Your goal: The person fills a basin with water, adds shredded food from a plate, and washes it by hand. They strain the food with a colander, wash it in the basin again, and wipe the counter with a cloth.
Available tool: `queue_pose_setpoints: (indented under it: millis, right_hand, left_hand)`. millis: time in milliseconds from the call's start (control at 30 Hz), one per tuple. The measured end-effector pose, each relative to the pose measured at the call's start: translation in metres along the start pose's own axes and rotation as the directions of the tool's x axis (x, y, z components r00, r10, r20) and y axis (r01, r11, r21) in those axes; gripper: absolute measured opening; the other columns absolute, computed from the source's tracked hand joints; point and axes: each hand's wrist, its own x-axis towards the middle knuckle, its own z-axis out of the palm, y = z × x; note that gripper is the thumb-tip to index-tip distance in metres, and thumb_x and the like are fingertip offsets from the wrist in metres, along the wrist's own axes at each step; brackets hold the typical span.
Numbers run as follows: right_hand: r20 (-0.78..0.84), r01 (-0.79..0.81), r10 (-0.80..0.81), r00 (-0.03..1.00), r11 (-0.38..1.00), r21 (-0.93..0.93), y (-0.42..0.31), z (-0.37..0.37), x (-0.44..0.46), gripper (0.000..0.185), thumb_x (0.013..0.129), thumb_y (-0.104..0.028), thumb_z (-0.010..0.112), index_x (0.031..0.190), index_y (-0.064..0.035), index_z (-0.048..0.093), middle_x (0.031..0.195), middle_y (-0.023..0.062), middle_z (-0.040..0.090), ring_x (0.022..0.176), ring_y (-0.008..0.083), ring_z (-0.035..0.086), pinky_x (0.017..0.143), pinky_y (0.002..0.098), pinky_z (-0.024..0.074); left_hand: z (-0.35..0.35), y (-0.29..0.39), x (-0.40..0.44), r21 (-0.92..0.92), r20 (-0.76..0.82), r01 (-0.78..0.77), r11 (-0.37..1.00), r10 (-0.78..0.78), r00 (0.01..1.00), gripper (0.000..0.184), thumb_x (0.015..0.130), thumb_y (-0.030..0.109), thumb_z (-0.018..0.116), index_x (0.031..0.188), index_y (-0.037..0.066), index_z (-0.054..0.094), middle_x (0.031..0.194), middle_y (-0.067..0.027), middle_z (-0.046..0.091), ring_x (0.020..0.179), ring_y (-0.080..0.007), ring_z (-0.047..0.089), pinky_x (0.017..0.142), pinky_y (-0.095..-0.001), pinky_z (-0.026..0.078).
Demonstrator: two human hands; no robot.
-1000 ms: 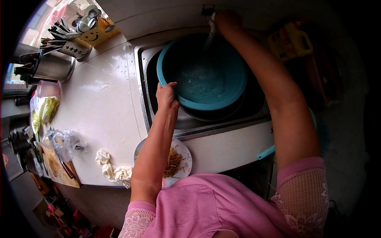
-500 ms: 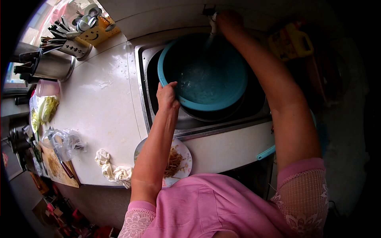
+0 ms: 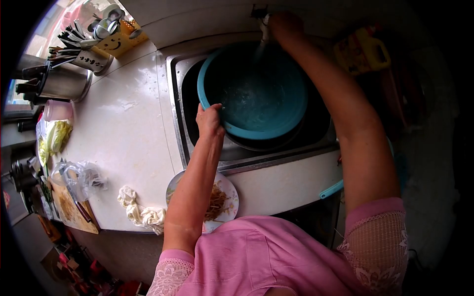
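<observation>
Fingers of my left hand (image 3: 209, 118) close on the left front rim of a large teal basin (image 3: 261, 134), thumb over the edge. Water (image 3: 247, 96) lies in the basin and ripples under a thin stream from the faucet (image 3: 265, 28). At the back, in deep shadow, my right hand (image 3: 286, 27) is closed against the faucet's right side; its separate fingers are hard to make out. The basin stands in the steel sink (image 3: 174, 89), over something dark and round that is mostly hidden.
A plate of brown shreds (image 3: 228, 200) sits partly under my left forearm. To its left lie a crumpled white cloth (image 3: 143, 212), a plastic bag (image 3: 81, 177) and a cutting board (image 3: 71, 209) with a knife. Utensil holders (image 3: 94, 61) stand back left; a yellow jug (image 3: 363, 52) stands right.
Water still pours and the ripples have shifted slightly. Both hands stay where they were, and the basin appears almost unmoved.
</observation>
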Motion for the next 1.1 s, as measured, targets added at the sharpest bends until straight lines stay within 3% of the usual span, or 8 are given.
queue_pose_setpoints:
  millis: [167, 267, 333, 567, 667, 733, 867, 1100]
  right_hand:
    - [-0.061, 0.050, -0.051, 0.997, 0.998, -0.028, 0.024, 0.013, 0.022, 0.027, 0.085, -0.023, 0.045, 0.077, -0.0029, 0.062, 0.073, 0.0142, 0.059, 0.061, 0.0243, 0.056, 0.057, 0.0377, 0.0461]
    - [0.075, 0.535, -0.531, 0.844, 0.822, -0.196, 0.041, -0.007, 0.013, 0.025, 0.086, -0.023, 0.044, 0.091, -0.0048, 0.061, 0.086, 0.0138, 0.060, 0.076, 0.0265, 0.057, 0.068, 0.0375, 0.0467]
    - [-0.135, 0.381, -0.364, 0.921, 0.915, 0.131, 0.052, 0.002, 0.014, 0.026, 0.087, -0.024, 0.044, 0.104, -0.0083, 0.056, 0.098, 0.0129, 0.058, 0.089, 0.0276, 0.055, 0.078, 0.0372, 0.0444]
    - [-0.238, 0.402, -0.361, 0.902, 0.902, 0.156, 0.069, 0.014, 0.011, 0.021, 0.084, -0.019, 0.046, 0.096, -0.0060, 0.057, 0.091, 0.0174, 0.059, 0.082, 0.0312, 0.057, 0.072, 0.0407, 0.0455]
    - [-0.216, 0.354, -0.319, 0.923, 0.923, 0.152, 0.058, 0.007, -0.003, 0.019, 0.083, -0.014, 0.046, 0.096, -0.0053, 0.057, 0.089, 0.0169, 0.059, 0.081, 0.0302, 0.057, 0.071, 0.0403, 0.0456]
    - [0.150, 0.012, -0.056, 0.987, 0.961, 0.277, 0.032, -0.005, -0.032, 0.026, 0.086, -0.019, 0.043, 0.104, -0.0061, 0.056, 0.097, 0.0155, 0.058, 0.091, 0.0263, 0.055, 0.079, 0.0349, 0.0429]
    - [-0.208, 0.573, -0.561, 0.801, 0.619, 0.536, -0.005, 0.055, -0.077, 0.016, 0.079, -0.014, 0.052, 0.083, -0.0038, 0.063, 0.084, 0.0147, 0.059, 0.079, 0.0252, 0.058, 0.072, 0.0352, 0.0463]
    - [0.070, 0.046, -0.230, 0.971, 0.462, 0.886, 0.021, 0.023, -0.117, 0.018, 0.084, -0.020, 0.054, 0.091, -0.0057, 0.061, 0.074, 0.0027, 0.059, 0.063, 0.0090, 0.053, 0.054, 0.0212, 0.0437]
  left_hand:
    - [-0.003, -0.002, 0.006, -0.017, 0.024, -0.001, 1.000, 0.002, 1.000, 0.028, 0.071, -0.007, 0.049, 0.096, 0.004, 0.051, 0.085, -0.0090, 0.054, 0.077, -0.0183, 0.051, 0.069, -0.0296, 0.044]
    - [-0.002, 0.000, 0.006, 0.013, 0.023, -0.014, 1.000, 0.014, 1.000, 0.028, 0.070, -0.007, 0.050, 0.095, 0.004, 0.051, 0.085, -0.0085, 0.053, 0.076, -0.0184, 0.051, 0.068, -0.0301, 0.043]
    - [0.000, 0.003, 0.003, 0.036, -0.022, -0.007, 0.999, 0.007, 1.000, 0.028, 0.069, -0.007, 0.050, 0.095, 0.004, 0.051, 0.083, -0.0084, 0.053, 0.075, -0.0186, 0.051, 0.069, -0.0299, 0.043]
    - [-0.001, -0.002, 0.009, 0.037, -0.011, -0.013, 0.999, 0.014, 1.000, 0.031, 0.069, -0.007, 0.051, 0.099, 0.003, 0.052, 0.086, -0.0101, 0.055, 0.076, -0.0196, 0.052, 0.070, -0.0300, 0.043]
    - [-0.003, -0.005, 0.012, 0.007, -0.001, -0.003, 1.000, 0.003, 1.000, 0.032, 0.069, -0.007, 0.050, 0.099, 0.003, 0.051, 0.085, -0.0099, 0.055, 0.076, -0.0196, 0.052, 0.069, -0.0302, 0.043]
    - [-0.005, -0.008, 0.017, -0.023, 0.009, -0.002, 1.000, 0.002, 1.000, 0.032, 0.068, -0.008, 0.050, 0.099, 0.003, 0.051, 0.085, -0.0098, 0.055, 0.075, -0.0195, 0.052, 0.069, -0.0302, 0.043]
    - [-0.003, -0.013, 0.015, 0.057, 0.000, -0.054, 0.997, 0.054, 0.999, 0.033, 0.065, -0.009, 0.050, 0.095, 0.003, 0.052, 0.079, -0.0084, 0.055, 0.071, -0.0188, 0.051, 0.064, -0.0296, 0.043]
    - [-0.034, 0.020, -0.015, 0.119, 0.031, -0.073, 0.990, 0.070, 0.997, 0.030, 0.062, -0.009, 0.050, 0.089, 0.005, 0.051, 0.075, -0.0064, 0.052, 0.067, -0.0194, 0.049, 0.058, -0.0307, 0.044]
